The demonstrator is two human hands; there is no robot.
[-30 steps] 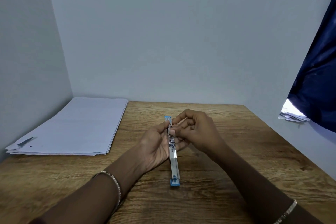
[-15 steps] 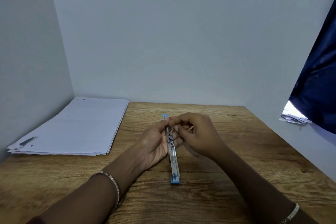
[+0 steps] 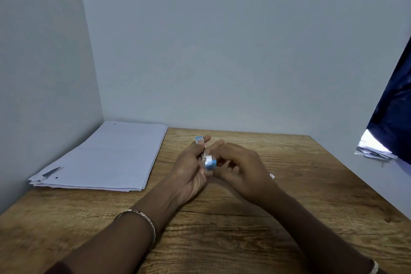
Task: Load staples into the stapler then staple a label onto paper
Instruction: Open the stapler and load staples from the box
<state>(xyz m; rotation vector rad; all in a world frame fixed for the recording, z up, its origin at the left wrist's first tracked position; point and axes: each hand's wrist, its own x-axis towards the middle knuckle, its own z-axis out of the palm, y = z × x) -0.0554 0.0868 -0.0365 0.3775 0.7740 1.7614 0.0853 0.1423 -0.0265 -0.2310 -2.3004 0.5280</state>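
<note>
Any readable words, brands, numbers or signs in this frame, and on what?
None can be read.
Stapler: no lettering legible.
Paper stack: few dark marks, too small to read.
Small scrap on table: coloured marks, blurred.

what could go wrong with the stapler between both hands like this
1. The left hand holds the stapler above the table, and the fingers of the right hand lie close against it. Skin could get pinched if it snaps shut.
2. The grip sits near one end, and that spot is blurred. The stapler might tip or slip, and loose staples could spill out.
</note>
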